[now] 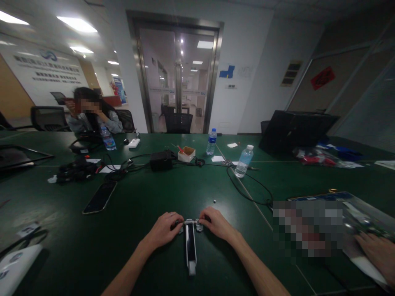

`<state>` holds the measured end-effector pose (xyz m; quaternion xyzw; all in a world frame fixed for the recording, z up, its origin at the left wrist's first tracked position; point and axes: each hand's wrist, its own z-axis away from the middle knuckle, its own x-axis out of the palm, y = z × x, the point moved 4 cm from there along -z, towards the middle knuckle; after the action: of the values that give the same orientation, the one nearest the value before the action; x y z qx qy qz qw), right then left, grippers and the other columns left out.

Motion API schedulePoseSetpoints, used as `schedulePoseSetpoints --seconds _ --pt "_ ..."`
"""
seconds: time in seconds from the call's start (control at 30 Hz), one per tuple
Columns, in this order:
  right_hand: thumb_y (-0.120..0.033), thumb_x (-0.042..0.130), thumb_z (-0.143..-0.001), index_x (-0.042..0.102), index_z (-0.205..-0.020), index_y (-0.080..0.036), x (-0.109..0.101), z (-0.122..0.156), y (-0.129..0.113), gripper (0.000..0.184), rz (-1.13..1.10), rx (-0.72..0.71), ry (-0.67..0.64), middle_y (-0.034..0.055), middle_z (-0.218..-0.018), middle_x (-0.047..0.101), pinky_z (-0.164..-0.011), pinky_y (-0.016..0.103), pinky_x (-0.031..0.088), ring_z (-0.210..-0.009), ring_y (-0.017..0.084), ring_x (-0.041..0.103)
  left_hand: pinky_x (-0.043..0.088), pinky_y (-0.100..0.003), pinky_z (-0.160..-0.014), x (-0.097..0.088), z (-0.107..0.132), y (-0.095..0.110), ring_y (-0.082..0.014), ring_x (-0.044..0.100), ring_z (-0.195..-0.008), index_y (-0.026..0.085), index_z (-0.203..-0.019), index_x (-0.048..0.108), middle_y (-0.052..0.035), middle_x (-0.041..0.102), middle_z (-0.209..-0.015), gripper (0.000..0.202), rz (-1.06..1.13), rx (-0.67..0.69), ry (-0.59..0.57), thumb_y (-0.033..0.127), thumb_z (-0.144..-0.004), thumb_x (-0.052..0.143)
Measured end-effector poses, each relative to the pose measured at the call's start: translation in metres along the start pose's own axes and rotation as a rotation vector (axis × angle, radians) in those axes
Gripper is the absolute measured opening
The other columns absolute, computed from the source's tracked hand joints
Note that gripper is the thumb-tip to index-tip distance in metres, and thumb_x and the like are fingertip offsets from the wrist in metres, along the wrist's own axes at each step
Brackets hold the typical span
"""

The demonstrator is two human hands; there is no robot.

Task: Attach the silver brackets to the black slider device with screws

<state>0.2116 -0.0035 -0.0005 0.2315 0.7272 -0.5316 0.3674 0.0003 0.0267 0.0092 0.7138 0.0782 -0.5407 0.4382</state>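
**Two-handed pinch at far end of narrow device**

Pinching with left hand (163,230) and right hand (217,224), fingers curled in tight, one on each end of small metal crosspiece (191,222) at far end of narrow device (191,246). Flat on green table (138,263), directly between the two hands, long axis toward the wearer, near end back between the forearms. Fingertips tucked under the knuckles; cannot tell the exact grip on the small fittings.

Judged step: fine fingertip work at the crosspiece, both sides at once. For any next move: both pinches even, device body flat, no sideways twist. Small parts, easy to slip.

Just beyond right hand, apart from it: tiny round loose part (214,201). Beyond and left of left hand: dark phone (99,197), face up. Further out beyond right hand: looping black cable (247,191), then water bottle (244,161). Far to the right of right hand: another person's hand (376,250), resting on a sheet, not the wearer's. Far beyond left hand: seated person (112,122) at the table's far edge.
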Motion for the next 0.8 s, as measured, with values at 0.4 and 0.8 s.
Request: schedulePoseSetpoints --seconds 0.4,0.8 --pt "-0.017 0.061 -0.084 0.064 -0.086 -0.019 -0.0003 0.0012 -0.0022 0.004 0.008 -0.037 -0.011 0.0014 -0.082 0.063 -0.075 0.026 0.041 -0.081 0.015 0.055 0.043 -0.03 -0.077 0.002 -0.0019 -0.0013 -0.0171 0.055 -0.081 0.021 -0.102 0.062 -0.0023 0.062 -0.095 0.017 -0.016 0.017 0.018 0.027 -0.091 0.051" --pt "-0.007 0.056 -0.079 0.066 -0.087 -0.018 -0.0035 0.0026 -0.0057 0.016 0.021 -0.064 -0.003 0.0027 -0.084 0.063 -0.076 0.026 0.042 -0.083 0.016 0.056 0.043 -0.03 -0.074 -0.0006 -0.0014 0.0009 -0.0173 0.055 -0.08 0.02 -0.098 0.062 -0.0032 0.062 -0.094 0.016 -0.032 -0.033 0.015 0.028 -0.089 0.051"
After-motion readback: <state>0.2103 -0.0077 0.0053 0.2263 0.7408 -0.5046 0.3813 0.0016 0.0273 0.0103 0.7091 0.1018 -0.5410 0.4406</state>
